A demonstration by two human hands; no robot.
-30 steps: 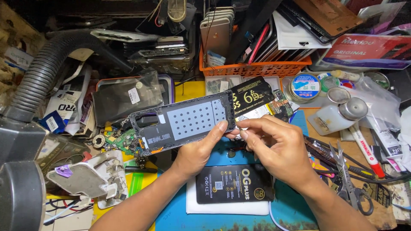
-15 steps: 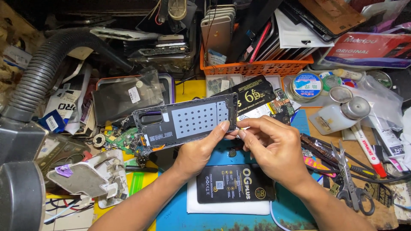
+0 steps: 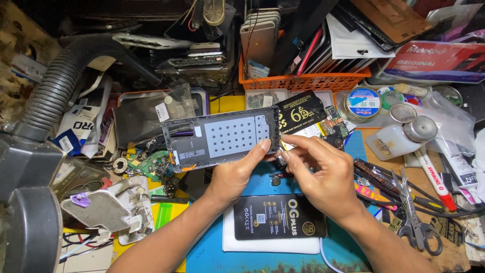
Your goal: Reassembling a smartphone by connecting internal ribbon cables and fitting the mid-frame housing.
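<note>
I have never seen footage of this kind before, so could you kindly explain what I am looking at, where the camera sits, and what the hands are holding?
There is no machine here: a person works with two bare hands, and the single camera sits on their head, looking down at a crowded repair bench.

The left hand holds a phone frame by its lower right edge, inner side facing up, lifted above the bench. The right hand pinches at the frame's right end with its fingers.

Below the hands lies a black packet on a blue mat. To the left sit a green circuit board and a grey ribbed hose. To the right are scissors, a red marker and a small white bottle. An orange basket of phones and parts stands behind.
</note>
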